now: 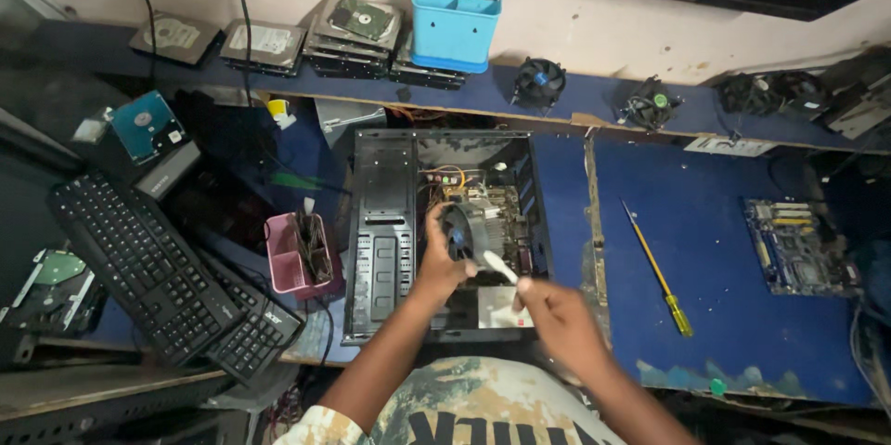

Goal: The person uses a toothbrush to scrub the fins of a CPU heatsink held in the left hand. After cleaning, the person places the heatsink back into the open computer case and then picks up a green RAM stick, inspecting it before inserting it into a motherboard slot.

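the left hand (438, 259) is curled over the near-left edge of the cpu cooler fan (471, 230), fingers closed on its rim, inside the open computer case (380, 232) that lies flat on the blue workbench (715, 222). the right hand (557, 315) hovers just near of the case, pinching a small white object (501, 267), perhaps a tube or a brush; it is too blurred to tell which. its tip points toward the fan.

judging by this, the side panel is already off and the motherboard (483, 199) is exposed, with the cooler seated on it and its wires attached, so work on the cooler looks under way rather than finished.

further out, a yellow-handled screwdriver (657, 269) lies untouched to the right, and beyond it a bare circuit board (796, 245). to the left stand a pink tray (290, 259) and two black keyboards (139, 269). hard drives (353, 32), a blue bin (452, 27) and spare fans (538, 81) line the far shelf.
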